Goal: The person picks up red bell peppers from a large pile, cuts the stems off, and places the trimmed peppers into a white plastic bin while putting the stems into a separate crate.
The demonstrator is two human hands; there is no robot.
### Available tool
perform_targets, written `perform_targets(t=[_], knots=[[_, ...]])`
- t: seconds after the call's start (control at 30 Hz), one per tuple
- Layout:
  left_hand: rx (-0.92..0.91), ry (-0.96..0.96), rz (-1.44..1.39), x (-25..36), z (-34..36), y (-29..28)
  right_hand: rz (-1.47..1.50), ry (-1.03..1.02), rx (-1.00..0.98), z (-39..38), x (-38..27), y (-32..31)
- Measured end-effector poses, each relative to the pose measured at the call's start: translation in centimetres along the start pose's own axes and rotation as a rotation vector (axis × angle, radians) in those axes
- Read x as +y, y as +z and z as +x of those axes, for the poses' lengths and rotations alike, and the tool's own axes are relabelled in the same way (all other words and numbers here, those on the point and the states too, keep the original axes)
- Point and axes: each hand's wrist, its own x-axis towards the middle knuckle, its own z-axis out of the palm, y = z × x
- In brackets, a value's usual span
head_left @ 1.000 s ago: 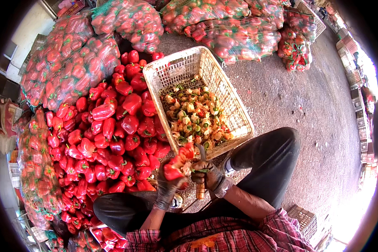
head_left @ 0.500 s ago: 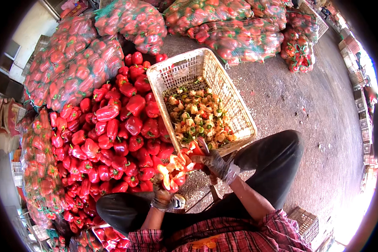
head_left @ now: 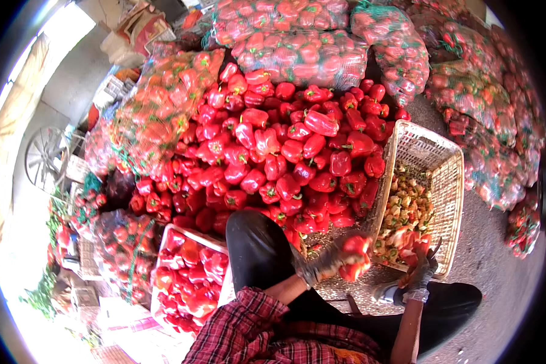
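Note:
My left hand (head_left: 329, 263), in a dirty glove, is closed around cut red bell pepper pieces (head_left: 354, 258) between the pepper pile and the crate. At the near edge of the crate, my gloved right hand (head_left: 423, 270) is closed on a small knife (head_left: 435, 249), whose dark blade sticks up past the fingers. Red pepper flesh (head_left: 412, 247) also shows at that hand; its exact hold is partly hidden. The cream plastic crate (head_left: 448, 209) has pale pepper cores with green stems (head_left: 411, 203) on its bottom.
A large heap of whole red bell peppers (head_left: 285, 151) lies left of the crate. A white box (head_left: 225, 290) of cut peppers stands by my left knee (head_left: 252, 242). Full mesh sacks (head_left: 303, 57) line the far side, with another sack (head_left: 164, 109) at left.
The view has swung left, bringing the white box into sight. My hands have come apart; the left one has moved away from the crate with the pepper pieces.

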Motion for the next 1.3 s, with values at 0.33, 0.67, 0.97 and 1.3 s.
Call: perform_targets(t=[0.33,0.67,0.97,1.3], knots=[[0.172,0.169,0.215,-5.1,0.9,-2.8,-0.348,-0.716,-0.280,-6.1,0.4,8.0],[0.507,0.404,0.330,0.4,-5.7,-1.2,-0.197,-0.674,-0.508,-9.6,-3.5,12.9],[1.445,0.791,1.565,16.7,-27.1,-12.3,-0.086,-0.453,-0.425,-12.4,-8.2,13.9],[0.989,0.208,1.152,7.2,-32.9,-23.7,-0.392,-0.719,-0.401,-8.6,-2.4,9.2]])
